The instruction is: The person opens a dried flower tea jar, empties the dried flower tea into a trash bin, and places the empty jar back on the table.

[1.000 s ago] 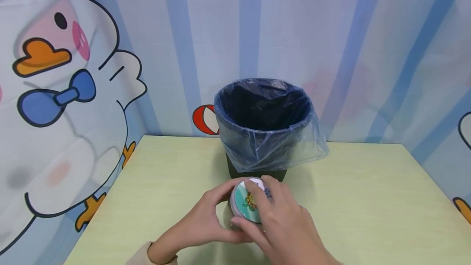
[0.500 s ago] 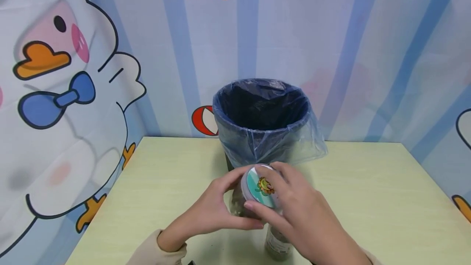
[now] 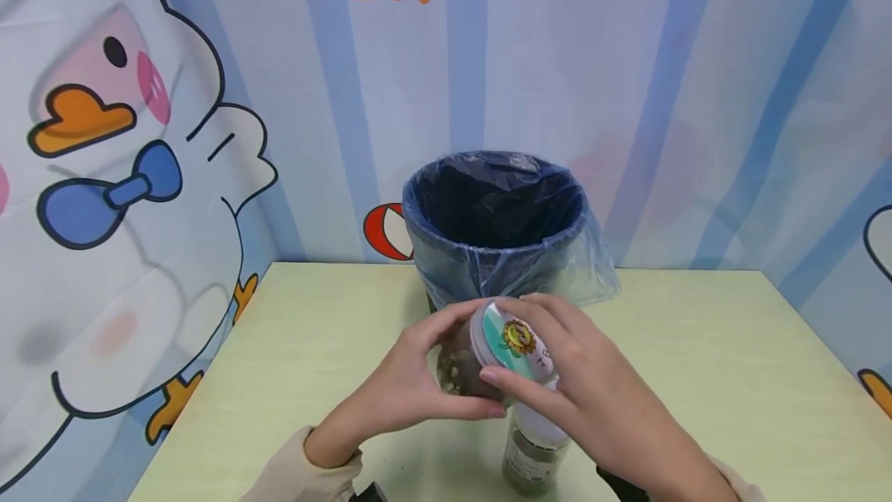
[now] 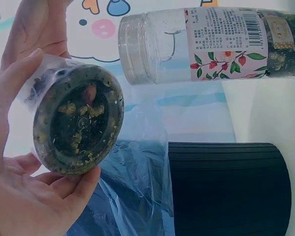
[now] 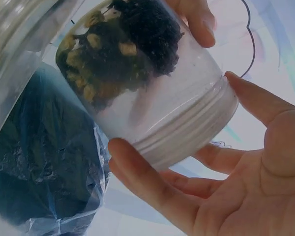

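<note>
A clear jar [image 3: 456, 366] of dried flower tea is held above the table, tilted so its lid points up and right. My left hand [image 3: 407, 382] grips the jar's body, its fingers and thumb spread around it. My right hand [image 3: 592, 386] grips the lid [image 3: 517, 338], which bears a sunflower sticker; the lid sits on the jar. Dark leaves and yellowish buds show through the jar's base [image 4: 78, 120] in the left wrist view. Below my right hand, a taller clear jar [image 3: 531, 459] stands on the table, with a printed label [image 4: 226, 39] and dried tea inside.
Just beyond my hands is a black bin [image 4: 228, 189], lined with a blue plastic bag [image 3: 498, 269] folded over its rim. The pale yellow table [image 3: 334, 308] ends at a cartoon duck backdrop [image 3: 313, 99].
Both hands have lifted the jar up and slightly right, tipping its lid toward the right. More of the taller jar below now shows.
</note>
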`<action>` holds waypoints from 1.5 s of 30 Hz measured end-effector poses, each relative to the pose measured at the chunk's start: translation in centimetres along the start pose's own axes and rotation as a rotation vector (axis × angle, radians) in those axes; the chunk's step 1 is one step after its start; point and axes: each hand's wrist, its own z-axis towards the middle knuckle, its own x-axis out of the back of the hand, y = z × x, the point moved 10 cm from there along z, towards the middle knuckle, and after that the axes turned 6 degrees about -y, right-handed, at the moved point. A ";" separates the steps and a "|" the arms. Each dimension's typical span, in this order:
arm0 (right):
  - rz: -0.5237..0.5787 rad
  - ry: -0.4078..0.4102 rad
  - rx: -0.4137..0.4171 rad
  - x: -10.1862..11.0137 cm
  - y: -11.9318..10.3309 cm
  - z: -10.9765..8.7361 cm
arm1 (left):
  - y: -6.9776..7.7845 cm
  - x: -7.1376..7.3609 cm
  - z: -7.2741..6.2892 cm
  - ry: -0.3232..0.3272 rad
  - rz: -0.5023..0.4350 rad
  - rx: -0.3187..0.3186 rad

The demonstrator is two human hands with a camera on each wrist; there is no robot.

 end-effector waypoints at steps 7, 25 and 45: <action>0.082 -0.071 -0.044 -0.1 0.9 0.2 | 0.4 0.0 0.1 -0.003 0.040 -0.013; 0.125 -0.119 0.022 0.9 0.9 0.7 | 1.6 0.4 0.7 -0.008 0.137 -0.047; 0.165 -0.138 0.119 1.2 0.5 1.4 | 2.6 0.9 0.6 0.008 0.292 -0.074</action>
